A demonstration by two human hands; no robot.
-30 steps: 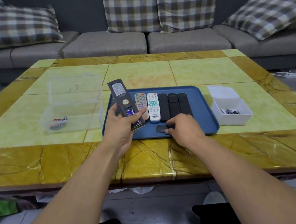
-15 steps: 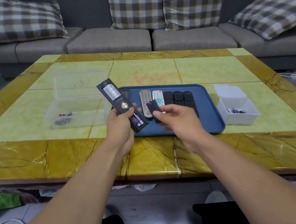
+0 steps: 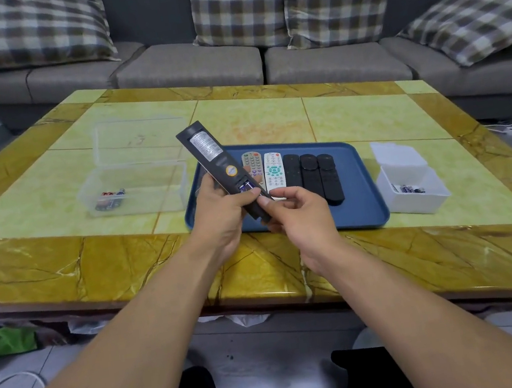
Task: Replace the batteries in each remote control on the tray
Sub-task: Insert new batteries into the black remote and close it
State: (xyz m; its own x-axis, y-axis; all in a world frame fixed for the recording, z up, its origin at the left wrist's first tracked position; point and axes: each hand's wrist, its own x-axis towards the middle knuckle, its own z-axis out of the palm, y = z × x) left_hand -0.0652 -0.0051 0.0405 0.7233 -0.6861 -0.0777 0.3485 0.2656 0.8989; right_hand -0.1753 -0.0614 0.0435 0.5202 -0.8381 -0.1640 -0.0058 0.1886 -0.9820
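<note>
My left hand [image 3: 221,214] holds a long black remote [image 3: 214,160] back side up, tilted, above the near left part of the blue tray [image 3: 363,211]. Blue batteries show in its partly uncovered compartment. My right hand [image 3: 297,211] pinches the black battery cover [image 3: 259,208] against the remote's lower end. On the tray lie a grey remote [image 3: 251,163], a white remote [image 3: 274,171] and three black remotes [image 3: 311,174] side by side.
A clear plastic box [image 3: 134,188] with a few batteries stands left of the tray, its lid up. A small white box [image 3: 412,183] with batteries sits to the right. Behind the yellow stone table [image 3: 59,266] is a grey sofa with checked cushions.
My right hand picked the black cover up from the tray's front and brought it to the remote's lower end. My left hand tilted and lifted the remote slightly.
</note>
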